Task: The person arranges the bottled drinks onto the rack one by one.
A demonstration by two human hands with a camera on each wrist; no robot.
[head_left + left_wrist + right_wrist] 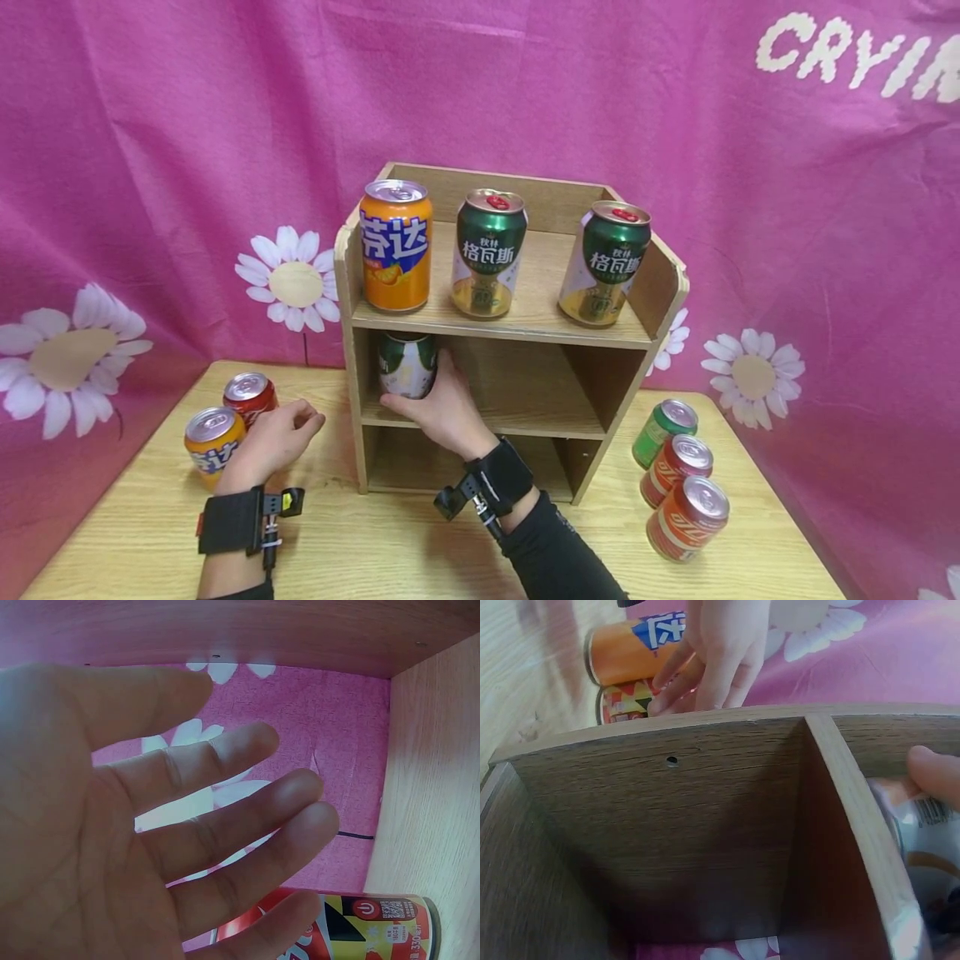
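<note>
In the head view, my right hand (pixel 450 417) grips a green and white drink can (pixel 407 371) at the left end of the middle shelf. Its thumb lies low across the can's front; the right wrist view shows part of this can (pixel 930 836) beside the shelf board. My left hand (pixel 273 442) holds nothing, its fingers loosely bent and spread apart in the left wrist view. It hovers by a red can (pixel 250 393) and an orange soda can (pixel 213 433) on the table, left of the wooden shelf (pixel 348 350).
Along the top shelf stand an orange soda can (pixel 396 250) and two green and gold cans, one in the middle (pixel 487 258) and one at the right (pixel 604 267). A green can (pixel 660 433), a red can (pixel 672 471) and an orange-red can (pixel 686 521) line the table's right side.
</note>
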